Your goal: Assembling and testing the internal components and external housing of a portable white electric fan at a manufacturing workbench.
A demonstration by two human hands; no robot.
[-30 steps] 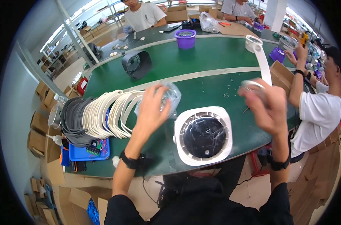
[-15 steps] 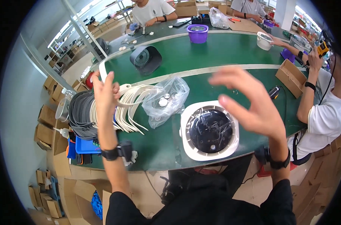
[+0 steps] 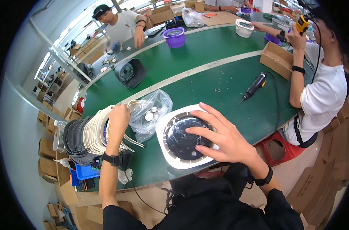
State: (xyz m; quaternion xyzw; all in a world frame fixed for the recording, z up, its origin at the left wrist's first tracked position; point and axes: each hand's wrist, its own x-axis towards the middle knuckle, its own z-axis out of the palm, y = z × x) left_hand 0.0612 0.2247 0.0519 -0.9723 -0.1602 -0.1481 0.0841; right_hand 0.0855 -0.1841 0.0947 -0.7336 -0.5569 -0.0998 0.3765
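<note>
Strips (image 3: 93, 127) stand bundled at left, the left hand (image 3: 120, 114) curled at them, whether gripping one is unclear. Right of a clear bag (image 3: 143, 128), the white housing (image 3: 182, 164) lies on the table (image 3: 228, 90) under the right hand (image 3: 229, 141), spread loosely on its black face (image 3: 177, 140); light pressure should steady it best.

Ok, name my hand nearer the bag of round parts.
Left. The left hand is just left of the bag, at the cream straps; the right hand is farther right, over the black disc.
</note>
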